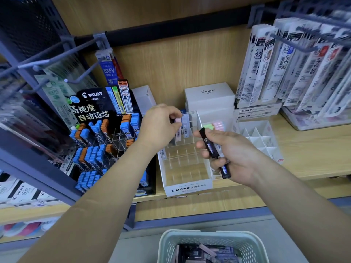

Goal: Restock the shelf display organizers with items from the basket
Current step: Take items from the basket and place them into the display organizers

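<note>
Nearest, at the bottom edge, a pale green basket [167, 249] sits below the shelf [190, 207], with dark cases lying inside it. Above it both forearms reach up to the shelf. The right hand [233, 154] hovers over the right edge of a clear organizer [187, 168], its grip closed round a few black cases [209, 145] that lie slantwise across the fingers; one end pokes out below the palm. The organizer stands on the shelf behind a white front strip marked MONO graph MG, and most of its cells hold nothing. Farther in, the left hand [161, 124] has its grip pinched on a pink-capped case [178, 120] at the organizer's back rows, just beside a few cases [185, 128] already standing there upright. Left of the organizer a black Pilot display [91, 105] carries rows of blue and orange cases. To the right stands a white organizer [260, 139], with pink and green caps showing at its back left. Behind both sits a white Pilot box [209, 95], and refill packs [284, 69] hang on hooks at upper right.
</note>
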